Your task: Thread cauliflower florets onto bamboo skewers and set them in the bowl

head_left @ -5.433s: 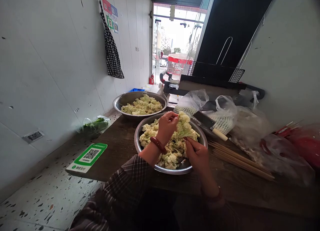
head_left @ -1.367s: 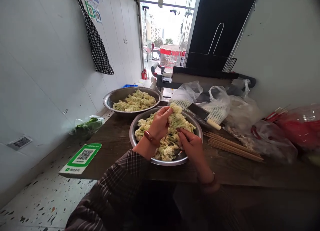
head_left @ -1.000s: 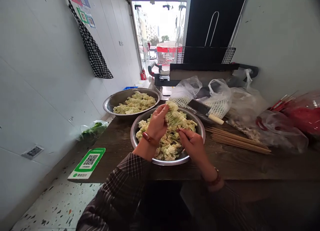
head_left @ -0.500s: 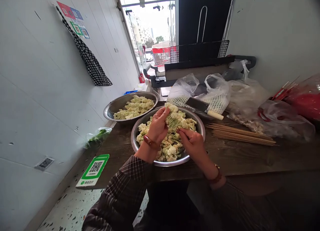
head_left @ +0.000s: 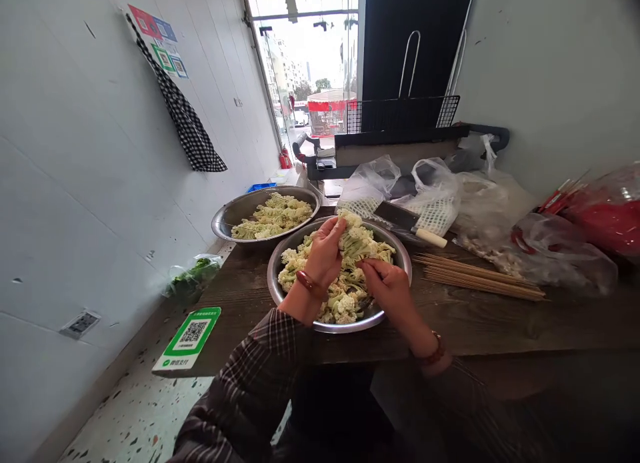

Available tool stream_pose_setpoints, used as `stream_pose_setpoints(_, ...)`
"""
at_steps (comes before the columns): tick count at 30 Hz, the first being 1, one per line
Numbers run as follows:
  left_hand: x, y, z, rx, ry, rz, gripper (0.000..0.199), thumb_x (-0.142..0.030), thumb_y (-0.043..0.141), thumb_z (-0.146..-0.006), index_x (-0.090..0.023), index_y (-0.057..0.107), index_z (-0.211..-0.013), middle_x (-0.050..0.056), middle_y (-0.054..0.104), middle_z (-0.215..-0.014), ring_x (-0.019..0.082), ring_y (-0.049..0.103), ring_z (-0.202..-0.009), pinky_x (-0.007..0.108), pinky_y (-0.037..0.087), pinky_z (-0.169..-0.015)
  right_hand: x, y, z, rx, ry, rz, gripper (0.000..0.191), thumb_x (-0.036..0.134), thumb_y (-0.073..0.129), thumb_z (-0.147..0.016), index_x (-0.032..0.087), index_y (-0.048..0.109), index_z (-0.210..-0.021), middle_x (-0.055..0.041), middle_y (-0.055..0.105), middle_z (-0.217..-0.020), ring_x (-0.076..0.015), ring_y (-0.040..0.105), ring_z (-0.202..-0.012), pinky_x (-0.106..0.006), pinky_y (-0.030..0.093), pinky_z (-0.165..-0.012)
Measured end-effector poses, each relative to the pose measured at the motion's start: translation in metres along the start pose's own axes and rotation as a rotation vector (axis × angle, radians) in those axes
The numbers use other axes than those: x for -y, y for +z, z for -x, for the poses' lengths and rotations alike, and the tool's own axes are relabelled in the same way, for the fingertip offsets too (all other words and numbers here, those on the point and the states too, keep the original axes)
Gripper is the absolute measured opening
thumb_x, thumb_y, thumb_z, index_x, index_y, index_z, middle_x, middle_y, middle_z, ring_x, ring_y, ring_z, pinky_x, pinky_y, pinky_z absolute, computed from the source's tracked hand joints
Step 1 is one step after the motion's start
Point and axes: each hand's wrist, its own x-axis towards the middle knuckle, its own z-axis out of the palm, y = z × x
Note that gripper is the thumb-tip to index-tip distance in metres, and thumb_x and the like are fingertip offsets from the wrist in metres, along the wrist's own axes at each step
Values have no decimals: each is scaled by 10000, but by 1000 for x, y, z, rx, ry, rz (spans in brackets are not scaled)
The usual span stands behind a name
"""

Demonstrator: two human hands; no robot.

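Observation:
My left hand point(head_left: 323, 257) is closed around a cluster of pale cauliflower florets point(head_left: 358, 239), raised over the near metal bowl point(head_left: 273, 280). At the cluster's lower end, my right hand point(head_left: 391, 287) is pinched shut on what looks like a thin bamboo skewer, of which only a little shows between the fingertips. Loose cauliflower pieces point(head_left: 345, 305) fill the bowl beneath both hands. To the right, a bundle of bamboo skewers point(head_left: 483, 277) lies on the dark wooden table point(head_left: 470, 326).
Behind at left stands a second metal bowl point(head_left: 217, 224) holding cauliflower point(head_left: 278, 215). A cleaver point(head_left: 431, 237) rests beyond the near bowl, beside plastic bags point(head_left: 435, 189). A green QR-code card point(head_left: 189, 339) lies at the table's left corner, near bagged greens point(head_left: 195, 274).
The view has shifted slightly, so the scene sits a little differently in the frame. Both hands keep their hold on the florets and skewer, with hardly any movement relative to the bowl.

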Motion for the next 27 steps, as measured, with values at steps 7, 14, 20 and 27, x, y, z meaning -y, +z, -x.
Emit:
stream_pose_setpoints(7,-5,-9,-3,-54,52,11,397,-383,864,-640,-155,627,-864,-37,627,-708,77,566,-613,200,450,-591,0,-1,3,70,16,49,345,409,532,-939,194,775,-1058,-8,666,-600,-181,626,-603,-290,491,-617)
stream_pose_setpoints(14,-4,3,10,140,-84,-49,494,-340,845,-695,-189,594,-1092,45,685,-996,132,653,-787,231,500,-648,4,0,7,-140,68,4,351,413,534,-938,178,778,-1031,4,596,-590,-157,530,-543,-283,432,-542)
stream_pose_setpoints(20,7,11,14,157,-66,-80,392,-179,761,-727,-165,571,-1070,59,700,-984,117,649,-701,225,507,-599,9,-1,6,-170,78,-29,360,398,529,-943,152,761,-1068,34,507,-560,-129,461,-502,-274,379,-507)
stream_pose_setpoints(27,10,18,13,104,-140,87,348,-94,686,-740,-178,550,-1049,36,697,-944,96,625,-631,231,514,-597,9,-2,7,-168,71,-21,361,401,541,-937,147,765,-1060,22,538,-566,-133,485,-505,-275,414,-508)
